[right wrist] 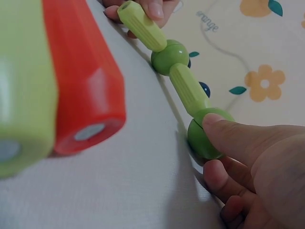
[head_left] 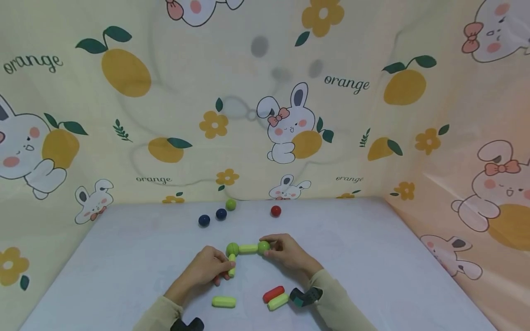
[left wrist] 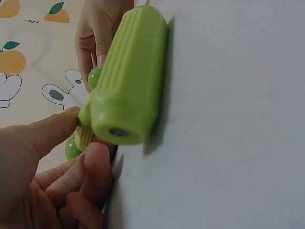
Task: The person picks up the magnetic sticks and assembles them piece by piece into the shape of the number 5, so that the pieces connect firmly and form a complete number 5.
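Observation:
Two yellow-green toy rods and two green balls are joined in an L shape over the white table. My left hand (head_left: 205, 266) pinches the near rod (right wrist: 142, 25), which runs from the corner ball (head_left: 233, 249) toward me. Between the corner ball and the end ball (head_left: 263, 247) lies the second rod (head_left: 248, 249). My right hand (head_left: 287, 252) holds the end ball between thumb and fingers. A loose yellow-green rod (left wrist: 131, 71) fills much of the left wrist view, with a metal disc in its end.
Nearer me on the right, a red rod (head_left: 273, 294) lies against another yellow-green rod (head_left: 278, 302). Toward the back of the table (head_left: 352, 239) sit two dark blue balls (head_left: 204, 220), a green ball (head_left: 230, 204) and a red ball (head_left: 275, 211). A printed cloth (head_left: 248, 151) hangs behind.

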### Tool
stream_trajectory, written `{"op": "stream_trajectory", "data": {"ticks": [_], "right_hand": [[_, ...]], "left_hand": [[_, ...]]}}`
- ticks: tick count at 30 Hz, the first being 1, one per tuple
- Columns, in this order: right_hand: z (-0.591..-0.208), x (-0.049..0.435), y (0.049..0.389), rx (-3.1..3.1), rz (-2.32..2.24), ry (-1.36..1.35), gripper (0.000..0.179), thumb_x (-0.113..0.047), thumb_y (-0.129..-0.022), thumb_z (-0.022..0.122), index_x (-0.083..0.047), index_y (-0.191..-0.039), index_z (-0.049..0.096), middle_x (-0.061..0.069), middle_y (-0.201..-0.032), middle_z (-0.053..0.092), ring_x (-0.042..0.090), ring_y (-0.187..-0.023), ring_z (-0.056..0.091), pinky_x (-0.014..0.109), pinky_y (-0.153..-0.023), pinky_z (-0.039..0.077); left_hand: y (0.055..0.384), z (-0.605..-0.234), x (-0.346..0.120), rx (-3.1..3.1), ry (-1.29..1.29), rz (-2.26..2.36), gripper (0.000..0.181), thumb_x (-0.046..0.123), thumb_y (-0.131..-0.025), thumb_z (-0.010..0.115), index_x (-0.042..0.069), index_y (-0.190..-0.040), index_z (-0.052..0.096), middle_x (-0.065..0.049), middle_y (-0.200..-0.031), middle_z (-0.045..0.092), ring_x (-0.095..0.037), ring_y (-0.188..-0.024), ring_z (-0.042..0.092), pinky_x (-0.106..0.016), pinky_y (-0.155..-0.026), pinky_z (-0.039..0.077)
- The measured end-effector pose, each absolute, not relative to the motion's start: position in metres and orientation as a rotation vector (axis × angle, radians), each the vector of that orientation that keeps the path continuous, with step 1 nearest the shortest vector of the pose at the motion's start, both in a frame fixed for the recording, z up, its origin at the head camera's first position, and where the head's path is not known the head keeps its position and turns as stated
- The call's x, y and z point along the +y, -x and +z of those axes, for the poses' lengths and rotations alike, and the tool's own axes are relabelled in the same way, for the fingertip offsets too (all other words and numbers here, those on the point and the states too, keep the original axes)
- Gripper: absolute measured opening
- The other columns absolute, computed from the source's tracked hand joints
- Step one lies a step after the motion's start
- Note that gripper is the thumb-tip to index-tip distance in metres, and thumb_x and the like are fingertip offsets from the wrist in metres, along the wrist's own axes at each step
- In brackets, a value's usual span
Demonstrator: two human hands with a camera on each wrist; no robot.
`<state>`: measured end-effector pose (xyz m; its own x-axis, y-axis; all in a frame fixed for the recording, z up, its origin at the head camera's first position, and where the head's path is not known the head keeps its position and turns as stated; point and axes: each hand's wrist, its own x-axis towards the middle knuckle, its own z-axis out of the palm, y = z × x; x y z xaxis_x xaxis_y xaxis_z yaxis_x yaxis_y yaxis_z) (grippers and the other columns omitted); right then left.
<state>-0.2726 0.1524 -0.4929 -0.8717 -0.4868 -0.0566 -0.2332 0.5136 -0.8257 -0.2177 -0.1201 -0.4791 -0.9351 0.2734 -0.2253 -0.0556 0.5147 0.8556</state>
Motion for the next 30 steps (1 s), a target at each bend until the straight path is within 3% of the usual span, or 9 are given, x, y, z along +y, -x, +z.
{"op": "stream_trajectory", "data": {"ticks": [20,30], "right_hand": [[-0.496,0.151,0.272,2.49,-1.259,0.601,0.041,-0.014,-0.094,0.072,-0.012,-0.134,0.065,0.005,-0.126,0.067,0.016,-0.092,0.051,0.021,-0.075,0.045],[-0.496,0.154,0.274,2.491,-1.257,0.608,0.041,-0.014,-0.093,0.072,-0.012,-0.134,0.065,0.005,-0.127,0.067,0.017,-0.093,0.052,0.022,-0.076,0.045]], "left_hand": [[0.222,-0.479,-0.133,2.389,-0.137,1.347,0.026,0.025,-0.095,0.069,0.001,-0.103,0.075,-0.002,-0.072,0.072,-0.01,-0.051,0.057,-0.023,-0.054,0.049],[0.229,-0.472,-0.142,2.459,-0.021,1.38,0.029,0.027,-0.102,0.059,0.001,-0.107,0.072,-0.004,-0.073,0.07,-0.014,-0.053,0.057,-0.027,-0.057,0.047]]}}
